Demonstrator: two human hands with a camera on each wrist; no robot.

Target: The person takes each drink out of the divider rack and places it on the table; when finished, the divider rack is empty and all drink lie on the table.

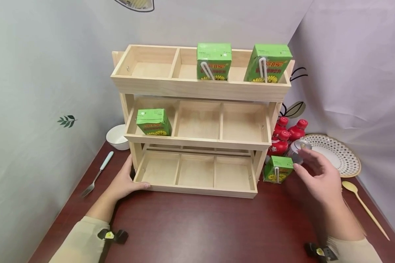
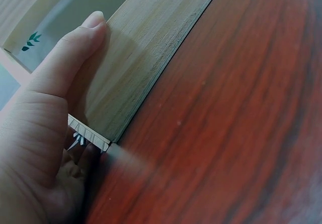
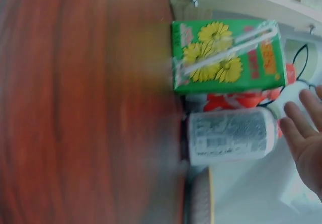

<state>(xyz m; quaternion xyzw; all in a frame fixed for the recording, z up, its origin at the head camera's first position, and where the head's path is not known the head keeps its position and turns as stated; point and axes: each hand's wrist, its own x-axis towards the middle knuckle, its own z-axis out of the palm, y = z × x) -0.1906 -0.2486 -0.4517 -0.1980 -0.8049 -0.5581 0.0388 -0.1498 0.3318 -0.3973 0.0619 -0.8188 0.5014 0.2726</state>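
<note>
Wooden rack (image 1: 197, 89) partly hides the left hand (image 1: 126, 180) gripping it; relaxed right hand (image 1: 322, 180) partly obscures can (image 1: 294, 152).

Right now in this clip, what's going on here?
A person's left-hand grip is on the lower left corner of a wooden rack. The right-hand grip is open beside a green carton and a can on the table; whether it touches either is hard to tell. Two more cartons sit in the rack's top tier, and another carton is in the middle tier's left compartment.
</note>
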